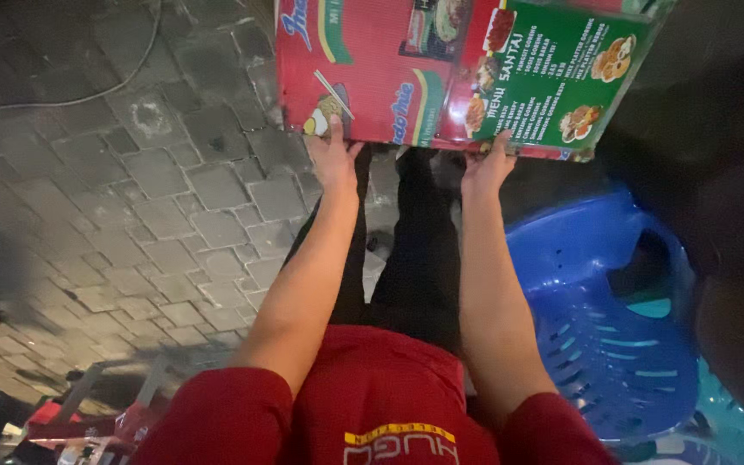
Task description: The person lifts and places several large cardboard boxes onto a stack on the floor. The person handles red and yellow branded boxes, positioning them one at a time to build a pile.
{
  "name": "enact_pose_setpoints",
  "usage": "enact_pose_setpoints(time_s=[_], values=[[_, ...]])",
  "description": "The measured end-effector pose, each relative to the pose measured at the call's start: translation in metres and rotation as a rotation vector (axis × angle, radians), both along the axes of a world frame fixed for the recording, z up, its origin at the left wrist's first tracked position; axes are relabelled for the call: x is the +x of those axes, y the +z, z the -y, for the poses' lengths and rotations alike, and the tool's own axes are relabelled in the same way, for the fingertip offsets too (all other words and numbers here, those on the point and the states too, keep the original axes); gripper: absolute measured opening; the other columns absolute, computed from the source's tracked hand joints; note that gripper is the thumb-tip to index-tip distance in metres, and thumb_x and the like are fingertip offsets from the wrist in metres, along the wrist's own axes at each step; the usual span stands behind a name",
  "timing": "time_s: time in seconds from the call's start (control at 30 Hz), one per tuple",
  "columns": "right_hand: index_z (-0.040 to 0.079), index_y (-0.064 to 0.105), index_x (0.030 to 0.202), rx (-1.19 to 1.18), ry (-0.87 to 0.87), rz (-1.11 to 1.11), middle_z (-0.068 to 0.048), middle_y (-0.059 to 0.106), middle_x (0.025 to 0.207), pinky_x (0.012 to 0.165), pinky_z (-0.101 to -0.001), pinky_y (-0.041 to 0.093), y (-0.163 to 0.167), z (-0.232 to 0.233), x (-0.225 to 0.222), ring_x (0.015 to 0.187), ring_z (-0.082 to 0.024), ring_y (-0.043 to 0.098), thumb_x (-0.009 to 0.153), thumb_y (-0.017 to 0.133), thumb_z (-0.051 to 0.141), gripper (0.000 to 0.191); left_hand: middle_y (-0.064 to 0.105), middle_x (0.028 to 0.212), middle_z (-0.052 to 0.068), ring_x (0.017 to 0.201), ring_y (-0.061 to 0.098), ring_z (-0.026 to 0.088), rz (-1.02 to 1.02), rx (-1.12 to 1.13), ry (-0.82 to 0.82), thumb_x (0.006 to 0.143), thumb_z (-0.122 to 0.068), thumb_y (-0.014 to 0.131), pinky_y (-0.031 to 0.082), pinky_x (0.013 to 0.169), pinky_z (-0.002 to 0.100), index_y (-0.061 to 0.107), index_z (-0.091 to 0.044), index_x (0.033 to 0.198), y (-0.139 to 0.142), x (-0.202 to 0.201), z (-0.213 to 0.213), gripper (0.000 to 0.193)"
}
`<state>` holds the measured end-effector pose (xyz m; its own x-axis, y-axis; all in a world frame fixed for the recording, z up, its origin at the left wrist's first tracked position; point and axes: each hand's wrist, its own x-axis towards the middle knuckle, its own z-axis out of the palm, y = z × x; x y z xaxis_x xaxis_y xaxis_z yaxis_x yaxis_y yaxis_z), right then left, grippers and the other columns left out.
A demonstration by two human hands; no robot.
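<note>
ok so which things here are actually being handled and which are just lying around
In hand:
- printed board, red and green with food pictures
- left hand, gripping its lower edge
- right hand, gripping its lower edge

Lying about:
- blue plastic chair, at the person's right
- cable across the paving stones
- red metal frame, lower left

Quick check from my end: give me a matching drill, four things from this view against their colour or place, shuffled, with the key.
Things:
1. menu board
2. plastic chair
3. left hand
4. paving stones

Descriptions:
A. blue, at the person's right
B. grey, underfoot
C. red and green with food pictures, held at its lower edge
D. grips the board's red half

The right hand grips the board near the green half.

Pairs: 1-C, 2-A, 3-D, 4-B
</note>
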<state>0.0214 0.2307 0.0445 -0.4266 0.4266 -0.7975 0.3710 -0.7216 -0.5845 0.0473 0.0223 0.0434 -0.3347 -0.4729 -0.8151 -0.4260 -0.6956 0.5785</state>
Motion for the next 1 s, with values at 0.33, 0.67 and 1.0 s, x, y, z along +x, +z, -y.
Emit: enact_pose_setpoints(time_s=[0.33,0.67,1.0], values=[[0.011,0.057,0.124,-0.187,0.114,0.032,-0.010,0.067,0.109,0.086,-0.0529,0.060,-0.003,-0.018,0.008,0.102,-0.030,0.066,0.104,0.061,0.032,0.030,0.049,0.147,0.011,0.124,0.061,0.038,0.047,0.055,0.145,0.097,-0.014,0.064,0.058,0.093,0.060,0.033,-0.021,0.150,-0.030,0.014,-0.023,0.062],[0.007,0.059,0.129,-0.390,0.166,0.188,-0.013,0.068,0.123,0.105,-0.0547,0.055,0.006,-0.027,-0.004,0.117,-0.034,0.066,0.108,0.052,0.039,0.039,0.055,0.139,0.015,0.114,0.065,0.034,0.222,-0.048,-0.003,0.087,-0.010,0.072,0.062,0.083,0.051,0.040,-0.016,0.144,-0.029,-0.006,-0.007,0.066],[0.012,0.050,0.137,-0.311,0.218,0.230,-0.011,0.061,0.132,0.104,-0.0580,0.055,-0.009,-0.049,-0.026,0.120,-0.033,0.063,0.106,0.049,0.022,0.033,0.061,0.133,0.011,0.113,0.068,0.026,0.421,-0.218,-0.190,0.093,-0.023,0.076,0.064,0.084,0.040,0.051,-0.007,0.140,-0.009,-0.018,-0.014,0.056]])
